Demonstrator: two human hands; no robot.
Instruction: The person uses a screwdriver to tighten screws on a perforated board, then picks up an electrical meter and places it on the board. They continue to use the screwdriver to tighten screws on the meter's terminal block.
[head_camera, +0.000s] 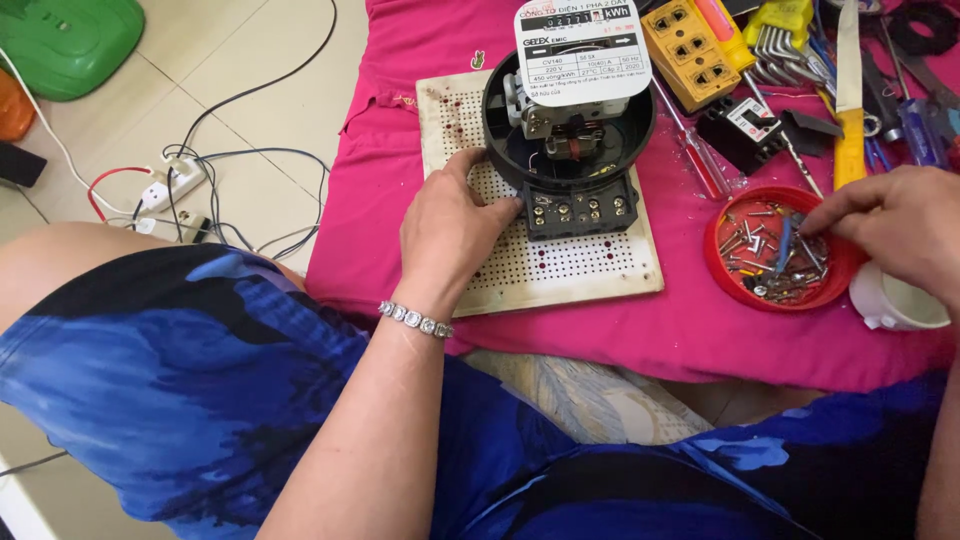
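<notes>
Red dish (722, 262) of loose screws (772, 262) lies directly under our right hand (895, 232), whose pinching fingertips (812, 222) dip in, nothing visibly gripped; our left hand (450, 232) lies spread, steadying the black electricity meter (568, 130).

Meter (570, 120) sits on perforated board (545, 265), board on cloth (620, 330). Left hand (450, 235) rests on board, touching meter's left side. Right of board: screw dish (775, 250), right hand (895, 225) reaching in. Cup (895, 300) just right of dish. Tools (850, 80) behind.
</notes>
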